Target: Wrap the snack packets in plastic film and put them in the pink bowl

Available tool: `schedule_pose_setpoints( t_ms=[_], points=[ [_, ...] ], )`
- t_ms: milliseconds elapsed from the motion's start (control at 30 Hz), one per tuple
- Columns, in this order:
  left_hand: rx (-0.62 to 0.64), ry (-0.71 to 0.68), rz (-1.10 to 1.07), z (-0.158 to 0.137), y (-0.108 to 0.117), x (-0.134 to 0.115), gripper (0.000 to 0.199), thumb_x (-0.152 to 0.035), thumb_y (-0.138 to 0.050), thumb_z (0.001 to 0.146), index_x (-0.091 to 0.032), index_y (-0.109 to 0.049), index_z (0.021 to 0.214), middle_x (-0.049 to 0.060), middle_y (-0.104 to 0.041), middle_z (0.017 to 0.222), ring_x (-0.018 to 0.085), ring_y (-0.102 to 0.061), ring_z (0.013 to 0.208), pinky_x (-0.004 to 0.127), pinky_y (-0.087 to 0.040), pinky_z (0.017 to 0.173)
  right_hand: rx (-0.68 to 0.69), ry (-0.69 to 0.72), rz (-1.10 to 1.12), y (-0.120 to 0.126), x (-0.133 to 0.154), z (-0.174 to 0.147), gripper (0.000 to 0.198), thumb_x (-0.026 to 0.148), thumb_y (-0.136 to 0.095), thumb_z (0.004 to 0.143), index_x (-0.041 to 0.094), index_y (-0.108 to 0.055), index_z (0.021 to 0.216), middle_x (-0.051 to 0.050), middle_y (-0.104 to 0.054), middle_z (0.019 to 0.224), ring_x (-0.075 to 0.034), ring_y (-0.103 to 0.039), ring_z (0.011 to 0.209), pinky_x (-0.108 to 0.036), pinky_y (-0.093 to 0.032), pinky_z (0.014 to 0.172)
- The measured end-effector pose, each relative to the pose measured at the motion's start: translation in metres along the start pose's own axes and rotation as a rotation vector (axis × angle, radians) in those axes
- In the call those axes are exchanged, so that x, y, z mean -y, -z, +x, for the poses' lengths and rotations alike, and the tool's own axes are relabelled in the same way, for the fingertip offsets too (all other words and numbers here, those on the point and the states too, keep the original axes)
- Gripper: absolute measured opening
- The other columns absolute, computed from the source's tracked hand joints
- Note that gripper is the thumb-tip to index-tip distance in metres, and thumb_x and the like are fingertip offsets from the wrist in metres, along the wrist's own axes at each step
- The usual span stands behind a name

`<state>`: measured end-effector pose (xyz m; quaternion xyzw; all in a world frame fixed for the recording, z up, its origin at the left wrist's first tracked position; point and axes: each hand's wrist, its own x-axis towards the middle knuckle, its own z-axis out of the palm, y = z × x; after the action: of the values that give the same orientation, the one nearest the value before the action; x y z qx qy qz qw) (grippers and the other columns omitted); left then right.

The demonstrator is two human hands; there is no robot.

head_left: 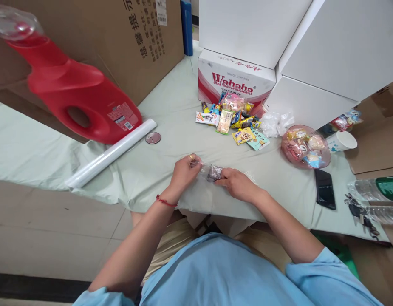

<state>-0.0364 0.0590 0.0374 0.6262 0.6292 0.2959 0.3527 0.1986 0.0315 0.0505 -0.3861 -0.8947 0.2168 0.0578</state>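
Near the front edge of the table, a small dark rectangular packet (214, 173) lies in clear plastic film (204, 170). My left hand (185, 170) is closed, pinching the left end of the film between thumb and fingers. The packet's right end is in my right hand (236, 182), with the thumb and curled fingers on it. What is printed on the packet is too small to read. Some thin clear plastic (250, 176) shows just beyond my right hand.
Snack packets (233, 117) are heaped before a Wahaha carton (236, 80). Right of them are a crumpled white bag (275, 123), a pink bowl (287, 158) of wrapped snacks, a paper cup (342, 141), phone (325, 189) and keys (358, 212). Leftward are a film roll (111, 154), metal disc (153, 137) and red jug (72, 91).
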Motion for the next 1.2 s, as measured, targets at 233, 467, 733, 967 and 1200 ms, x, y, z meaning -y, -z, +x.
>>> schedule_pose_setpoints(
  t_ms=[233,467,733,967,1200],
  points=[
    [0.115,-0.187,0.212,-0.034,-0.043,-0.048,0.027,-0.013,-0.045,0.095,-0.016,-0.071,0.100,0.011,-0.071,0.104,0.023,-0.067,0.096,0.037,-0.054,0.089,-0.027,0.007,-0.108,-0.010,0.007,-0.003,0.027,0.010,-0.054,0.101,0.017,-0.080,0.102,-0.013,-0.069,0.118,-0.027,-0.058,0.110,-0.039,-0.047,0.093],
    [0.104,-0.360,0.497,-0.066,-0.064,-0.040,0.053,-0.020,-0.051,0.092,-0.008,-0.056,0.143,0.020,-0.060,0.139,0.034,-0.056,0.128,0.049,-0.049,0.109,-0.263,-0.212,0.303,-0.020,-0.003,-0.051,0.036,0.016,-0.046,0.099,0.021,-0.074,0.121,-0.006,-0.073,0.102,-0.023,-0.066,0.094,-0.037,-0.054,0.091],
    [0.088,-0.391,0.676,-0.081,-0.079,-0.039,0.068,-0.023,-0.056,0.090,-0.002,-0.049,0.155,0.025,-0.053,0.156,0.037,-0.050,0.139,0.050,-0.049,0.102,-0.576,-0.686,0.035,-0.045,-0.023,-0.071,0.043,0.051,-0.065,0.093,0.017,-0.075,0.117,-0.019,-0.062,0.125,-0.036,-0.057,0.119,-0.053,-0.048,0.106],
    [0.085,-0.455,0.872,-0.085,-0.092,-0.035,0.056,-0.013,-0.040,0.101,-0.004,-0.053,0.155,0.025,-0.053,0.159,0.034,-0.050,0.141,0.048,-0.052,0.095,-0.600,-0.623,0.368,-0.014,-0.013,-0.056,0.029,0.050,-0.060,0.097,0.022,-0.066,0.094,-0.002,-0.066,0.083,-0.020,-0.060,0.075,-0.030,-0.050,0.072],
    [0.088,-0.520,0.828,-0.088,-0.092,-0.031,0.054,-0.012,-0.044,0.098,-0.005,-0.059,0.149,0.024,-0.053,0.160,0.034,-0.043,0.153,0.056,-0.039,0.121,-0.223,-0.577,0.051,0.012,0.018,0.030,0.013,0.024,-0.057,0.099,0.021,-0.063,0.089,-0.003,-0.069,0.087,-0.020,-0.064,0.081,-0.028,-0.042,0.073]
  ],
)
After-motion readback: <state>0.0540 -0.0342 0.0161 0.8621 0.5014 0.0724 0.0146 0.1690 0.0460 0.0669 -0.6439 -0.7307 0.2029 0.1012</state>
